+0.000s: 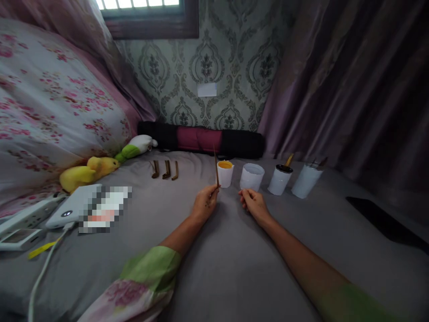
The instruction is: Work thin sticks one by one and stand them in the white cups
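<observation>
My left hand [203, 205] is closed around the lower end of a thin, pointed brown stick [216, 166], which stands nearly upright. Just behind the stick is a white cup [225, 178] with an orange-yellow inside. My right hand [254, 204] has its fingers pinched together in front of a wider white container [252, 179]; whether anything is between them is too small to make out. Farther right stand a white cup with a dark rim [279, 182], a yellow stick [289, 160] poking out of it, and a taller white container [304, 183] with thin dark sticks in it.
Bent brown pieces [166, 170] lie on the grey sheet [214, 277] at left. Nearby are yellow [78, 175] and green-white plush toys [136, 145], a white power bank [74, 208] with cable and a power strip [28, 217]. A black-maroon roll [201, 139] lines the wall; a dark flat object [382, 219] lies right.
</observation>
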The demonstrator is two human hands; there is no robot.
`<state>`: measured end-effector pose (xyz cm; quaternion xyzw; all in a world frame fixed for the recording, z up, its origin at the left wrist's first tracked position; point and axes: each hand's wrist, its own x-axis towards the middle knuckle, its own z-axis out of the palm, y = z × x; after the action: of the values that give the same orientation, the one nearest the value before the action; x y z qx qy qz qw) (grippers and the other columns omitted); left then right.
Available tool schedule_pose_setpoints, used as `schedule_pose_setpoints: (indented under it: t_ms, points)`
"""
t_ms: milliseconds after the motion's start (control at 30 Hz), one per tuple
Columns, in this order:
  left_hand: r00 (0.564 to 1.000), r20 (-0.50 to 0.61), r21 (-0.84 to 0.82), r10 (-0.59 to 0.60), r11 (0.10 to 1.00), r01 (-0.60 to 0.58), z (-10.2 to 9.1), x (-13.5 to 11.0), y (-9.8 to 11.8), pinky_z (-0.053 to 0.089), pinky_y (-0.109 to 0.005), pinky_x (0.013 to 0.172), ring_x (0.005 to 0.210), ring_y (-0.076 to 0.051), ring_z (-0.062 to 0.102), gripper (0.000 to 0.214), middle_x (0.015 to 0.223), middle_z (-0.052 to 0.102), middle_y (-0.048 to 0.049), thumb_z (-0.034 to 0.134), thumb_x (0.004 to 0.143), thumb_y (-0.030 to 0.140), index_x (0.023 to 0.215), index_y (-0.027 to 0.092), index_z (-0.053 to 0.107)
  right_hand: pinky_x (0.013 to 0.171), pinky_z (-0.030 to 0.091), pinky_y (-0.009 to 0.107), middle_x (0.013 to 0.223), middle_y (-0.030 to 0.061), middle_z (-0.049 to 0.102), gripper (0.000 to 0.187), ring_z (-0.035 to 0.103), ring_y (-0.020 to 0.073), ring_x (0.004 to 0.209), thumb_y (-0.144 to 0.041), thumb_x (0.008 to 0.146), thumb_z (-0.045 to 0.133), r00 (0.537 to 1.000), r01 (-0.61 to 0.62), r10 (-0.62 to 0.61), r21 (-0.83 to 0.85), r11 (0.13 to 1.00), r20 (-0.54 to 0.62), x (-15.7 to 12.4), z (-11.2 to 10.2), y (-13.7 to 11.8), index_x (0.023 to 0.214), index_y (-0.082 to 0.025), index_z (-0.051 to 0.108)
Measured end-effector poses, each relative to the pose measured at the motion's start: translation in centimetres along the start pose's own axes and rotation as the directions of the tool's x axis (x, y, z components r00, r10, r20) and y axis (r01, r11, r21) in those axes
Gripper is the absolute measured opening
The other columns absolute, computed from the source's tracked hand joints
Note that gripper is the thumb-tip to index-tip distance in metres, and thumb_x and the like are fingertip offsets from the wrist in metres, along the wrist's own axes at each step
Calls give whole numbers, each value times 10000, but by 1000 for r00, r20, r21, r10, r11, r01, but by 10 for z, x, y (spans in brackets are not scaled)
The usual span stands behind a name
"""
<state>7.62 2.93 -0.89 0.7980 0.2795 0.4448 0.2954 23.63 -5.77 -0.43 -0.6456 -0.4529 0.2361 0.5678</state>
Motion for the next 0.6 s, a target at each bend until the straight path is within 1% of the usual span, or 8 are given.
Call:
schedule_pose_setpoints:
  t_ms: [100, 167, 367, 600]
  points:
    - [996, 45, 110, 83, 990, -87, -3, -1, 6, 404, -224, 699, 773, -128, 546, 282, 838, 614, -38, 386, 840, 247, 1016, 196, 600, 367, 315, 176, 564, -15, 500, 366, 434, 64, 407, -486, 761, 423, 1000, 7, -7, 1, 1000, 9, 0, 0, -1, 766, -151, 570]
    - [991, 70, 168, 113, 978, -123, -4, -2, 9, 399, -225, 701, 778, -130, 544, 284, 834, 608, -36, 370, 848, 242, 1019, 201, 593, 368, 318, 175, 569, -16, 499, 361, 437, 64, 414, -481, 763, 424, 1000, 2, -2, 14, 1000, 11, -1, 0, -2, 778, -150, 569]
    - [981, 118, 266, 153, 947, -180, -5, -5, 13, 393, -223, 736, 822, -131, 540, 284, 886, 600, -43, 346, 859, 227, 1023, 207, 577, 368, 320, 173, 603, -10, 509, 346, 450, 67, 440, -466, 762, 437, 999, 3, -5, 52, 999, 45, -5, 1, -10, 804, -147, 565]
    - [966, 185, 359, 182, 902, -239, -5, -8, 17, 397, -239, 756, 852, -139, 531, 301, 932, 582, -46, 353, 850, 202, 1082, 222, 545, 380, 338, 191, 627, 3, 527, 354, 458, 77, 451, -459, 751, 449, 998, 41, -45, 75, 996, 51, -9, 6, -16, 838, -140, 575]
